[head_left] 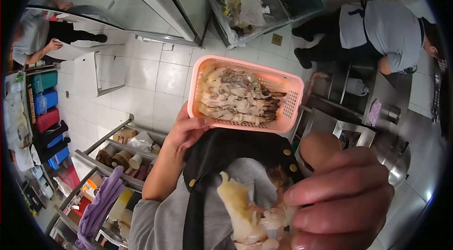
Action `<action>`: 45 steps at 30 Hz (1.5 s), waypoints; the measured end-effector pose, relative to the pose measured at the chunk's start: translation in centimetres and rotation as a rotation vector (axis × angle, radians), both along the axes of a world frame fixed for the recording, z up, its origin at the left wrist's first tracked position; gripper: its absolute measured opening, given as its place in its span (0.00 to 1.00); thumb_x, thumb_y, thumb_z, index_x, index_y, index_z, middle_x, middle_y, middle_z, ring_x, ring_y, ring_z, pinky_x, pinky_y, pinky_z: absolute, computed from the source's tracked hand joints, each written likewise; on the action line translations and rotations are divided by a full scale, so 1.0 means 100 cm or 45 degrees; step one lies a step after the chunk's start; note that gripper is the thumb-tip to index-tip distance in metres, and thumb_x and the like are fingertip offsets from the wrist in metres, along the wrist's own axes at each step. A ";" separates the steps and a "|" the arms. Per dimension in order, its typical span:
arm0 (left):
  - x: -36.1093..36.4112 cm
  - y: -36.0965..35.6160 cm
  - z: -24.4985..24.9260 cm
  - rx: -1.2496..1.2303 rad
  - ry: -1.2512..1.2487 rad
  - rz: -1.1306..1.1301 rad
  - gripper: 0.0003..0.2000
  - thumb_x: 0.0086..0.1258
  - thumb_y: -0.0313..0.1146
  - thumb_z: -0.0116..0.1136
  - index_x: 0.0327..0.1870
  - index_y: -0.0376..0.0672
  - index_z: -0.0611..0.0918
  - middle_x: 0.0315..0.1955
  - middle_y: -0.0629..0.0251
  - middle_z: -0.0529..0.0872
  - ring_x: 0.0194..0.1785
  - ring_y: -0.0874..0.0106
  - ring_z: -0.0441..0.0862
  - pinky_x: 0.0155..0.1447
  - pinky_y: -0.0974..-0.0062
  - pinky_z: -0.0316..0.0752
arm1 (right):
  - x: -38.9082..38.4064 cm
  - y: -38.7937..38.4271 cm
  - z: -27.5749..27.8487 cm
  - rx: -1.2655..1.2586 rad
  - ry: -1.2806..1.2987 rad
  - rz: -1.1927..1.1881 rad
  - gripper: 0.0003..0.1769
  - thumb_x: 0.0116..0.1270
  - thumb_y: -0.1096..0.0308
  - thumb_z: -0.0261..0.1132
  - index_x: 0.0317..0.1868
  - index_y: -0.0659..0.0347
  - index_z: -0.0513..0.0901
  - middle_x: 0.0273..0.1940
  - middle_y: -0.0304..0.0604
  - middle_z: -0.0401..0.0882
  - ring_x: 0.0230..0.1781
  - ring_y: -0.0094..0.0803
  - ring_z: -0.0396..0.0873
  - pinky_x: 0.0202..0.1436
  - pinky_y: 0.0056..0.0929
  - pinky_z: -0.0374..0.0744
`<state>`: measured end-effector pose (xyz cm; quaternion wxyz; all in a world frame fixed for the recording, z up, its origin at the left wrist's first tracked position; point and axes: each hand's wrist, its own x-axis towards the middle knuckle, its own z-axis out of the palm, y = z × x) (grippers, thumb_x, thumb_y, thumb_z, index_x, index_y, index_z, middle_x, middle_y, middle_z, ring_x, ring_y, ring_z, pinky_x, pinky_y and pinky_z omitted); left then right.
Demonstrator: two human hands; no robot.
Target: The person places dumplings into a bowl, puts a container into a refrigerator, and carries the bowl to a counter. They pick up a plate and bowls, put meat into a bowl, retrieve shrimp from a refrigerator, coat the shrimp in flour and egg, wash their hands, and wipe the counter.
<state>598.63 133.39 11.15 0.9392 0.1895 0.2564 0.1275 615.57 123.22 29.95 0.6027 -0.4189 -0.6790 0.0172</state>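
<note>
Closest to the camera, the right hand [344, 193] is pinching a pale, wet strip of seafood [238, 210] between curled fingers. Just beyond, the left hand [186, 129] is gripping the near edge of a pink basket [293, 101], holding it up over a black apron [226, 151]; more pale pieces are lying inside it. Below left, a rack [120, 148] is carrying cups. Farther off, across the tiled floor [170, 78], lined bins [245, 7] are standing, and another person [387, 28] is bending over.

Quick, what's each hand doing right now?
Left hand: closed, gripping the pink slotted plastic basket of pale seafood pieces.
Right hand: closed, pinching one pale, floppy raw seafood piece.
</note>
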 end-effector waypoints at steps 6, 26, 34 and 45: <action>-0.026 0.000 0.000 -0.023 -0.052 0.018 0.31 0.53 0.18 0.54 0.63 0.33 0.64 0.54 0.52 0.75 0.56 0.61 0.76 0.58 0.62 0.74 | -0.020 0.006 0.012 -0.365 -0.061 -0.182 0.09 0.51 0.70 0.67 0.33 0.62 0.80 0.26 0.44 0.77 0.21 0.30 0.77 0.17 0.21 0.72; -0.077 0.006 -0.063 -0.070 -0.359 0.097 0.31 0.54 0.19 0.51 0.63 0.31 0.61 0.55 0.46 0.73 0.56 0.54 0.76 0.58 0.57 0.77 | -0.028 0.008 -0.106 -1.232 -0.317 -0.387 0.14 0.51 0.80 0.66 0.41 0.64 0.84 0.35 0.43 0.83 0.22 0.24 0.73 0.27 0.18 0.71; -0.075 0.004 -0.079 -0.167 -0.421 0.047 0.32 0.55 0.22 0.53 0.64 0.30 0.60 0.55 0.43 0.72 0.56 0.50 0.76 0.56 0.53 0.78 | -0.056 0.010 -0.158 -1.297 -0.543 -0.420 0.21 0.47 0.64 0.73 0.42 0.61 0.81 0.51 0.47 0.75 0.51 0.44 0.74 0.52 0.39 0.72; -0.055 -0.001 -0.094 -0.058 -0.246 -0.021 0.29 0.54 0.22 0.52 0.61 0.27 0.62 0.52 0.42 0.75 0.51 0.51 0.79 0.54 0.54 0.80 | -0.003 0.001 -0.168 -1.475 0.603 -0.302 0.06 0.53 0.78 0.66 0.32 0.64 0.78 0.27 0.32 0.77 0.24 0.14 0.73 0.26 0.15 0.72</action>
